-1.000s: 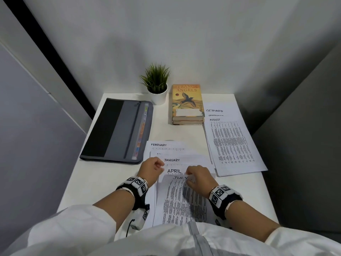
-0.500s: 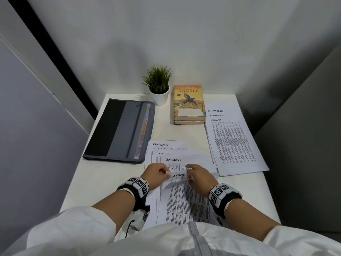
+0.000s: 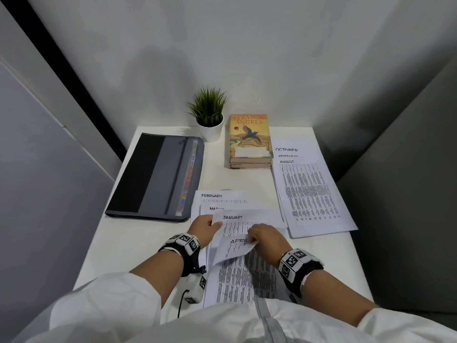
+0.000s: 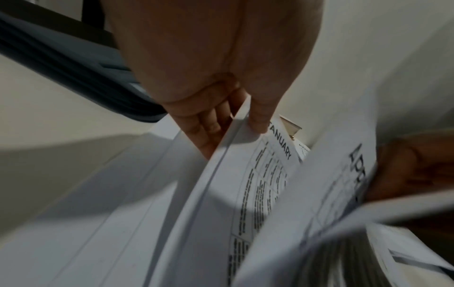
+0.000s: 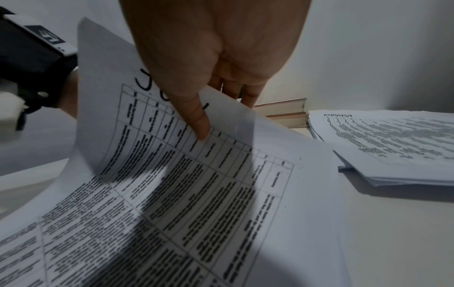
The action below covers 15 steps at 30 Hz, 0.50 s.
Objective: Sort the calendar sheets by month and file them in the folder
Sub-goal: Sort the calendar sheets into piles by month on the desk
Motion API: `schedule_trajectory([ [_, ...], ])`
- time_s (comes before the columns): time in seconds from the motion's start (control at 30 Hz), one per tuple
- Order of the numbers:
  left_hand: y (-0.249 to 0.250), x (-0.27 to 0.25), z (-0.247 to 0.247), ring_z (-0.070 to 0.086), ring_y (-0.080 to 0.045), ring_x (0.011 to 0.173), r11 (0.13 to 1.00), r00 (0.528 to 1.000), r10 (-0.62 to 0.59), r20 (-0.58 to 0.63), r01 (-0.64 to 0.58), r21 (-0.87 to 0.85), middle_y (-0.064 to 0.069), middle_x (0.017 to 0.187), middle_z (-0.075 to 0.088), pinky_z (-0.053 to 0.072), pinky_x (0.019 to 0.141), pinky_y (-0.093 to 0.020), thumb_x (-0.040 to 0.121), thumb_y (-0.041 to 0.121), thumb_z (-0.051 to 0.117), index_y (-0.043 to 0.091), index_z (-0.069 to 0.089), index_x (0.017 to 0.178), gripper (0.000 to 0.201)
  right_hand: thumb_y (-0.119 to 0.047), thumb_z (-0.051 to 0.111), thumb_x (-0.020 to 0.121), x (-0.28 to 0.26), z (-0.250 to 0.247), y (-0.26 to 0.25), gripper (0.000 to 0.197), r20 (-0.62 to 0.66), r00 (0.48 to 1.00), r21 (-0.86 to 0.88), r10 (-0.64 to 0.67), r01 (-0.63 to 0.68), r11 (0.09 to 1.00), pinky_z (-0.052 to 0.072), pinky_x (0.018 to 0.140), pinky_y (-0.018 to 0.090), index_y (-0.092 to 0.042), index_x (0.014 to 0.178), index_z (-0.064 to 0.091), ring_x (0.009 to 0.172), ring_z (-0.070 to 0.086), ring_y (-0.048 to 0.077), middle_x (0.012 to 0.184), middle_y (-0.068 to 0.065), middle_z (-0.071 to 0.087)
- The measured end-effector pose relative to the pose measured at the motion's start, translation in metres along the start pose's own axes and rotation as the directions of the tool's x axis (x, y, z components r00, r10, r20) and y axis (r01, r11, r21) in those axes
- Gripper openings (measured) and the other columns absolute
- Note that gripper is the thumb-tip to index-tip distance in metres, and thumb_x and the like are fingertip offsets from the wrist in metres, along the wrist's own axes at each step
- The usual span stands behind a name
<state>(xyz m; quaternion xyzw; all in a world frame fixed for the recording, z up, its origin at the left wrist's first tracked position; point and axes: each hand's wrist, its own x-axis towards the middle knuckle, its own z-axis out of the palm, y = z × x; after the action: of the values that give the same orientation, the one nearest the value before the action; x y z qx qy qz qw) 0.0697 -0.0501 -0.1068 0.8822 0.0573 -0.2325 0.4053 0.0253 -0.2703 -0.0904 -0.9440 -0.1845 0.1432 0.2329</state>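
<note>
Both hands (image 3: pixel 232 231) on calendar sheets (image 3: pixel 237 246)

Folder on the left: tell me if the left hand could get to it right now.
Probably not at once: the left hand is pinching the January sheet. Otherwise the way looks free; the folder lies beside that hand with bare table between.

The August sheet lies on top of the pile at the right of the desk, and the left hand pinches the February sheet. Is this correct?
Not fully. The left hand pinches the January sheet, not the February sheet, which lies flat farther back, untouched. The head view and the left wrist view both show "JANUARY" beside the thumb. The August sheet does top the right pile.
</note>
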Motion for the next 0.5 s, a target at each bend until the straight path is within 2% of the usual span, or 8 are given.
schedule_trajectory([
  [0.1, -0.006, -0.001, 0.006, 0.051, -0.018, 0.07, 1.0, 0.999, 0.003, 0.031, -0.002, -0.03, -0.005, 0.08, 0.058, 0.04, 0.066, -0.026, 0.092, 0.028, 0.062, 0.008, 0.063, 0.084, 0.022, 0.009, 0.053, 0.069, -0.001, -0.001, 0.003, 0.024, -0.049, 0.999, 0.018, 0.005, -0.004, 1.0, 0.037, 0.062, 0.03, -0.013, 0.076, 0.06, 0.082, 0.057, 0.028, 0.091, 0.004, 0.061],
  [0.2, -0.009, -0.005, 0.012, 0.066, -0.012, 0.08, 0.988, 0.998, 0.034, 0.057, -0.026, -0.15, 0.0, 0.093, 0.072, 0.05, 0.067, -0.017, 0.088, 0.02, 0.069, 0.014, 0.072, 0.093, 0.008, 0.01, 0.056, 0.07, -0.004, 0.003, 0.005, 0.025, -0.079, 0.997, 0.03, -0.002, 0.004, 1.0, 0.04, 0.063, 0.026, -0.013, 0.077, 0.06, 0.091, 0.06, 0.026, 0.114, 0.002, 0.061],
  [0.27, -0.009, -0.008, 0.014, 0.067, -0.01, 0.086, 0.983, 0.995, 0.073, 0.066, -0.06, -0.174, 0.002, 0.097, 0.073, 0.049, 0.064, -0.01, 0.088, 0.016, 0.07, 0.016, 0.072, 0.092, 0.005, 0.01, 0.057, 0.071, -0.004, 0.007, 0.006, 0.027, -0.082, 0.997, 0.019, 0.004, -0.002, 1.0, 0.04, 0.069, 0.023, -0.013, 0.081, 0.062, 0.102, 0.059, 0.025, 0.13, 0.001, 0.056],
  [0.3, -0.008, -0.01, 0.014, 0.068, -0.013, 0.089, 0.98, 0.994, 0.081, 0.07, -0.067, -0.187, 0.003, 0.096, 0.073, 0.049, 0.065, -0.01, 0.087, 0.015, 0.07, 0.016, 0.072, 0.092, 0.005, 0.01, 0.057, 0.072, -0.004, 0.009, 0.007, 0.027, -0.076, 0.997, 0.013, 0.011, -0.01, 1.0, 0.041, 0.073, 0.023, -0.013, 0.083, 0.063, 0.107, 0.058, 0.024, 0.133, 0.0, 0.054],
  [0.37, -0.008, -0.012, 0.015, 0.069, -0.017, 0.093, 0.975, 0.993, 0.093, 0.077, -0.076, -0.207, 0.001, 0.098, 0.073, 0.054, 0.072, -0.017, 0.087, 0.015, 0.071, 0.012, 0.073, 0.095, 0.01, 0.009, 0.058, 0.073, -0.003, 0.01, 0.007, 0.025, -0.069, 0.997, 0.012, 0.026, -0.025, 1.0, 0.043, 0.077, 0.025, -0.013, 0.083, 0.063, 0.11, 0.056, 0.022, 0.131, 0.0, 0.055],
  [0.5, -0.008, -0.014, 0.016, 0.069, -0.02, 0.094, 0.969, 0.994, 0.065, 0.087, -0.042, -0.244, -0.004, 0.1, 0.074, 0.055, 0.084, -0.032, 0.085, 0.027, 0.074, 0.01, 0.072, 0.104, 0.026, 0.011, 0.059, 0.068, -0.004, 0.008, 0.005, 0.026, -0.091, 0.996, 0.048, 0.022, -0.018, 0.999, 0.04, 0.068, 0.026, -0.014, 0.076, 0.062, 0.095, 0.052, 0.024, 0.1, 0.001, 0.059],
])
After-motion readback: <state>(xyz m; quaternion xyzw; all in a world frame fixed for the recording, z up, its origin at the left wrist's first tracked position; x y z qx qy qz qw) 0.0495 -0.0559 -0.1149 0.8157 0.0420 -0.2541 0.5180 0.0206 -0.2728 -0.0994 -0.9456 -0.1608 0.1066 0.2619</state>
